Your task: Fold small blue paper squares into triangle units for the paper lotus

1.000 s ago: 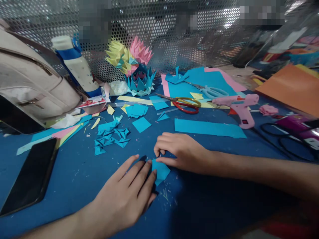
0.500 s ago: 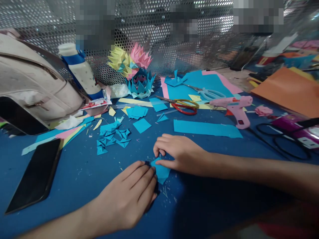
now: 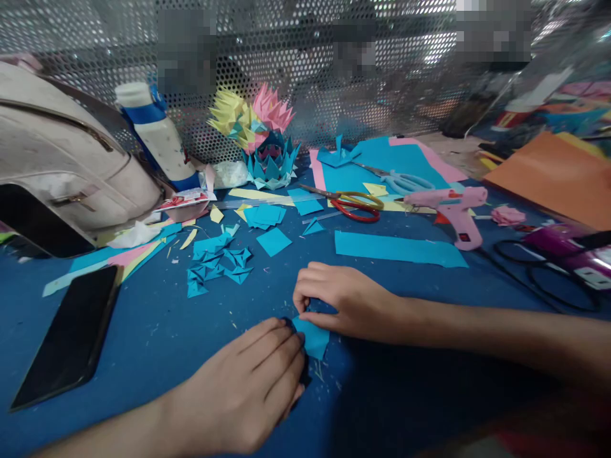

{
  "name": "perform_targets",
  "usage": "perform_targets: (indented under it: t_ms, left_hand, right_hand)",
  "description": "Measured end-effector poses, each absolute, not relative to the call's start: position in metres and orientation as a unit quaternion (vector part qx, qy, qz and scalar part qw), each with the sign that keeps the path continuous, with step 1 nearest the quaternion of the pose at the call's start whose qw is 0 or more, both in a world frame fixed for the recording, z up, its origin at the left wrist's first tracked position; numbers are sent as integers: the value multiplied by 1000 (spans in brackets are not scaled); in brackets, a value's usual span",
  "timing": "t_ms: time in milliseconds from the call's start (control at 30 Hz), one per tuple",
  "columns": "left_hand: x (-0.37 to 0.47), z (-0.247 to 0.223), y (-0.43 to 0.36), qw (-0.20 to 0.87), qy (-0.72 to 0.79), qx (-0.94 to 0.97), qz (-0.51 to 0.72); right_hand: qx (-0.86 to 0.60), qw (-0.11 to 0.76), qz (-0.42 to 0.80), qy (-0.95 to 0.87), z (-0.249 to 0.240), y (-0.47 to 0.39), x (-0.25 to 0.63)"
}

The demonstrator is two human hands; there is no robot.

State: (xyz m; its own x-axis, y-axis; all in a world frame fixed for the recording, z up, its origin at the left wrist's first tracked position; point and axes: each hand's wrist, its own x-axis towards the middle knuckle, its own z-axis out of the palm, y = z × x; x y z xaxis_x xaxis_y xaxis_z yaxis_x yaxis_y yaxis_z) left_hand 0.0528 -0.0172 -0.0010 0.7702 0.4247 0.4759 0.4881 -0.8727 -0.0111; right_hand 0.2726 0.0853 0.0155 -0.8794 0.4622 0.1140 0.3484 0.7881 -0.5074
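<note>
The left hand (image 3: 248,388) touched the blue paper (image 3: 315,337) on its left, the right hand (image 3: 341,299) at its top. I couldn't tell if either grip was shut.

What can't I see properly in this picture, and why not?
All in the head view:
- Part of the small bright-blue paper piece: the left hand covers it.
- The rest of the cream zipped backpack: cut off by the left edge.
- The rest of the shiny purple box: cut off by the right edge.
- What's behind the grey perforated metal screen: too blurred, partly under grey squares.
</note>
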Motion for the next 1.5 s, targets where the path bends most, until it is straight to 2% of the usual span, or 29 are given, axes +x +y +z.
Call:
perform_targets:
  t_ms: [200, 533, 867, 1167, 1367, 1500]
  left_hand:
    - [53, 3, -15, 74, -242, -937, -240]
    - [54, 2, -9, 99, -300, -917, -245]
    - [54, 3, -9, 95, -299, -917, -245]
    - [52, 13, -3, 68, -267, -933, -232]
    - [48, 6, -2, 67, -253, -938, -229]
    - [48, 4, -1, 47, -253, -943, -211]
  right_hand:
    - [-202, 119, 216, -948, 15, 84, 271]
    - [-134, 125, 0, -983, 16, 78, 270]
    - [-102, 109, 5, -989, 25, 83, 273]
    - [-96, 52, -14, -994, 36, 73, 281]
    - [-131, -20, 6, -991, 45, 71, 282]
    - [-135, -29, 27, -990, 48, 77, 283]
